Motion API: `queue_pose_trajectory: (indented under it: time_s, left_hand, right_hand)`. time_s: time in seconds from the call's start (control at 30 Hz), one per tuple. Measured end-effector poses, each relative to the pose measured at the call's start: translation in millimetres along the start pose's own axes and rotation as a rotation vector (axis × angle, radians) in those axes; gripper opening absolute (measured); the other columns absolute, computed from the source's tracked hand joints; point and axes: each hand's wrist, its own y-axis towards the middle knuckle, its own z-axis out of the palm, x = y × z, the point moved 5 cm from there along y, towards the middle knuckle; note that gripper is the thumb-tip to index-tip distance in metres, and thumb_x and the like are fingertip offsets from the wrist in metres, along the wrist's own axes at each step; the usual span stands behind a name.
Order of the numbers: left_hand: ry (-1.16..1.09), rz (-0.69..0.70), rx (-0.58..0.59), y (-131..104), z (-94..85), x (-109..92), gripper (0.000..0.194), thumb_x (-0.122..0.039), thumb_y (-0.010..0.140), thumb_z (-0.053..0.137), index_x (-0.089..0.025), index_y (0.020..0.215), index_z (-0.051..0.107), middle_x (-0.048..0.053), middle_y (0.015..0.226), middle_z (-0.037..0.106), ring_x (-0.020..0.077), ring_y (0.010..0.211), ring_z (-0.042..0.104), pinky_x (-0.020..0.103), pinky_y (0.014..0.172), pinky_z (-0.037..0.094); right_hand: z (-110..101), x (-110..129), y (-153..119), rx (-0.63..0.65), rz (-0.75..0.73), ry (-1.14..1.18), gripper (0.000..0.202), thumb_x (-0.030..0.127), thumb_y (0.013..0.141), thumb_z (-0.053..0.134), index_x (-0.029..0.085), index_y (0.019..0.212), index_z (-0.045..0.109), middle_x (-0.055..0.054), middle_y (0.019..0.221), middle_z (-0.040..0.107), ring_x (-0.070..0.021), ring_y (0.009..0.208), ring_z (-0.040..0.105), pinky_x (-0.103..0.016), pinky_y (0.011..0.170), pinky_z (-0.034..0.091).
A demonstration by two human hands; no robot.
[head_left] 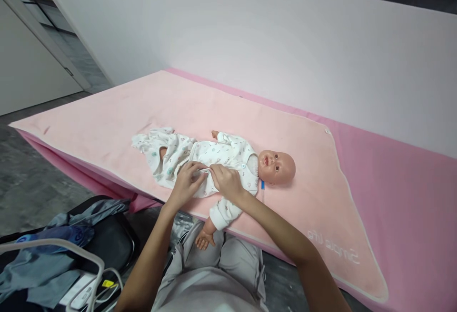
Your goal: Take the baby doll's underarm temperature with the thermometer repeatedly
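Observation:
A baby doll [276,167] lies on its back on a pink mat [303,217], its head to the right. It wears a white printed baby top [235,149] and printed trousers [182,144] that spread loosely at the left. My left hand [189,179] pinches the white cloth at the doll's waist. Close beside it, my right hand [225,181] has its fingers pressed together on the same edge of the top. One doll arm hangs over the mat's near edge. Just below the doll's neck, a small blue tab [263,185] shows.
A black chair [114,236] with grey clothing [53,274] and a white cable or tube frame [71,245] stands at the lower left. Behind the bed rises a white wall [285,55]. A doorway opens at the far left.

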Motion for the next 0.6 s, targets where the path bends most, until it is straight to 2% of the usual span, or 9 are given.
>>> queue_pose_trajectory:
  time_s: [0.43,0.6]
  left_hand:
    - [-0.032,0.001,0.016,0.9,2.3,7.1,0.017,-0.026,0.084,0.047,-0.02,0.093,0.061,0.006,0.102,0.055,0.0212,0.101,0.051,0.036,0.09,0.04]
    - [0.0,0.009,-0.018,0.7,3.9,3.9,0.017,-0.025,0.083,0.046,-0.02,0.09,0.061,0.006,0.099,0.055,0.0215,0.1,0.052,0.037,0.091,0.04]
  right_hand:
    - [-0.5,0.8,-0.9,-0.004,-0.027,0.004,0.022,0.023,0.096,0.033,0.019,0.097,0.055,-0.002,0.079,0.063,-0.0116,0.064,0.059,-0.026,0.05,0.029]
    - [0.7,1.4,-0.9,0.019,-0.026,-0.003,0.019,0.021,0.094,0.036,0.018,0.097,0.054,-0.002,0.079,0.062,-0.0113,0.064,0.058,-0.026,0.05,0.028]
